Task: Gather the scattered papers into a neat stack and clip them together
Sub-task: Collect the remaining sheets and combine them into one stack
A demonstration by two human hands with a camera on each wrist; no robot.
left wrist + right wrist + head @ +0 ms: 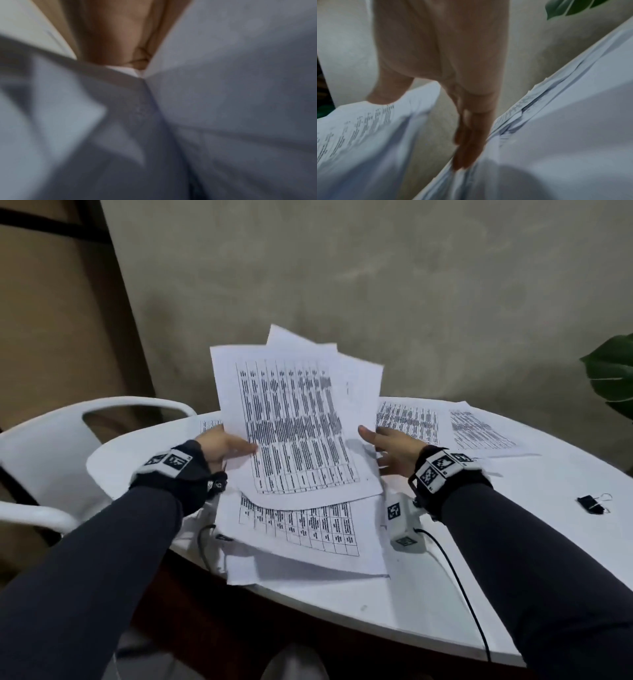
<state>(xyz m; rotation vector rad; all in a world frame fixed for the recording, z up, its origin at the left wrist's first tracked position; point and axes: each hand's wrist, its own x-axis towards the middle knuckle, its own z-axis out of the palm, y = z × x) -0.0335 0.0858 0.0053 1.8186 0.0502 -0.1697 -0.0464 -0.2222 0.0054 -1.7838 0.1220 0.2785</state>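
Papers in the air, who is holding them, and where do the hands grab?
The left hand holds the bundle of papers by its left edge, thumb on the front. The right hand touches the right edge with straight fingers. The binder clip lies unheld.

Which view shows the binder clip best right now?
The head view. The black binder clip lies in the open on the white table, right of the right hand, untouched. The left wrist view shows only blurred paper and fingers; the right wrist view shows fingers, sheets and a leaf, no clip.
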